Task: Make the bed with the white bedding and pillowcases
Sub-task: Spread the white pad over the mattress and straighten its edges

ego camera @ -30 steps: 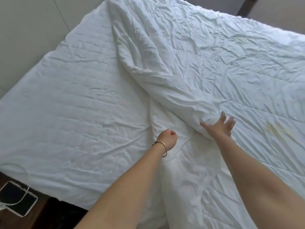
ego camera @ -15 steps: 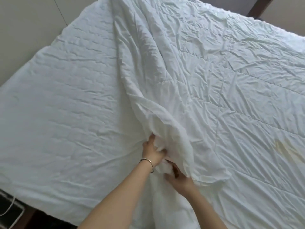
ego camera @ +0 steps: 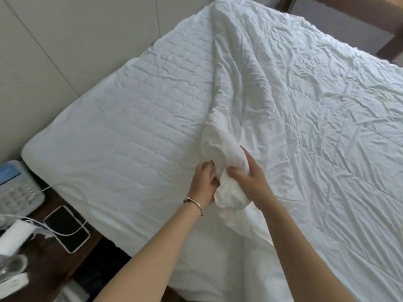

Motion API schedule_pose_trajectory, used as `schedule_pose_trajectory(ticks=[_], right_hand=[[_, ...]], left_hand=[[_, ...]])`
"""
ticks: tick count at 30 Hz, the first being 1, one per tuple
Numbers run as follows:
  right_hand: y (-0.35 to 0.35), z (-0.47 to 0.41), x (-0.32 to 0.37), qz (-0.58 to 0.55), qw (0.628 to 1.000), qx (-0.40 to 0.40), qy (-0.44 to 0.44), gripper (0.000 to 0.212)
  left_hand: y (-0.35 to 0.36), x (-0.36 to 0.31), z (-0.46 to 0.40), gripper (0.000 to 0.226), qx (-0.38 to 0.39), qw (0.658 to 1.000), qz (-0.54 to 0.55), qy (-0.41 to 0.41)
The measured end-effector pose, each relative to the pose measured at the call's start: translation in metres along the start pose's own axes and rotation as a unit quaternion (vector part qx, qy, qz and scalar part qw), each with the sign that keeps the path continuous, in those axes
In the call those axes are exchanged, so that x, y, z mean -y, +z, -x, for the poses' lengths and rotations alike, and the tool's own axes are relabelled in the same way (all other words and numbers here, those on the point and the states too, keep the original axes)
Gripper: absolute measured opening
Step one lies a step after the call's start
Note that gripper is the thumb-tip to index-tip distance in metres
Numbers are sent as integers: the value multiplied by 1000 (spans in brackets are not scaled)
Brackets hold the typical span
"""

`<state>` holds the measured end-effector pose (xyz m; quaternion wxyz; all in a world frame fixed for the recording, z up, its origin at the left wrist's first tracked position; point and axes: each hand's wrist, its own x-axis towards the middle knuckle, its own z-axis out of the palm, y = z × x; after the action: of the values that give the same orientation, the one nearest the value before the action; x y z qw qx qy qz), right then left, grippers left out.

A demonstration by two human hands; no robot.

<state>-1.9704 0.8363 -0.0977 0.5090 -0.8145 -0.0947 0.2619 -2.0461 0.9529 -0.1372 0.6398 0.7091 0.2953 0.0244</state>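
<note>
- I saw the white duvet [ego camera: 316, 127] spread over the right part of the bed, its left edge rolled into a long bunched ridge running from the far end down toward me.
- The near end of that ridge formed a thick wad, and both hands were on it.
- My left hand [ego camera: 204, 184] gripped the wad from the left, fingers curled into the cloth; a thin bracelet [ego camera: 195, 203] sat on that wrist.
- My right hand [ego camera: 250, 179] clasped the wad from the right, thumb hooked across the front and fingers wrapped over the top.
- The two hands sat just beside each other, with the bunched cloth between them.
- To the left of the ridge the white sheet [ego camera: 122, 131] lay bare on the mattress, wrinkled, reaching the bed's left edge by the pale wall [ego camera: 65, 40].
- On the dark bedside table [ego camera: 54, 258] at the lower left I made out a desk telephone [ego camera: 15, 188] and a smartphone [ego camera: 66, 228] with a white cable across it.
- Dark wooden frame pieces [ego camera: 388, 40] showed past the far right corner of the bed.
</note>
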Motion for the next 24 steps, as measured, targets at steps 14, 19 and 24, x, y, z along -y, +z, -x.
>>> schedule_pose_trajectory(ticks=[14,19,24], right_hand=[[281,-38,78,107,962,252,-18,53],[341,-134,100,517,797,240,-197,88],[441,-229,116,605,700,259,-277,88]], left_hand=[[-339,68,4,50,-124,992,2,22],[-433,113,-34,58,-199,973,-111,-29],[-470,183,-89,60,-133,916,-288,-245]])
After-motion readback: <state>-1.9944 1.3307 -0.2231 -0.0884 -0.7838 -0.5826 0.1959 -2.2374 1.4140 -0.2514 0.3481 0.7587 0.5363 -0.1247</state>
